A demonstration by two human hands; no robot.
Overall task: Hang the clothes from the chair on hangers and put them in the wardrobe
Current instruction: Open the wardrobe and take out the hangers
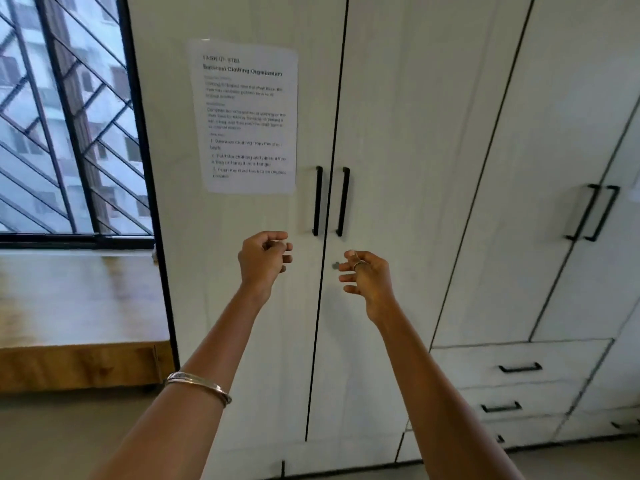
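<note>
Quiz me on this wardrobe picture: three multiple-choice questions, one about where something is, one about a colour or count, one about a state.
1. Where is the printed sheet?
A. on the left wardrobe door
B. on the window
C. on a drawer

2. What colour are the door handles?
A. gold
B. black
C. white

3. What state are the wardrobe doors in?
A. both wide open
B. one removed
C. closed

Answers:
1 A, the sheet sits on the door panel above the left hand.
2 B, the bars are dark against white.
3 C, the doors meet at a thin seam; the right hand holds nothing.
</note>
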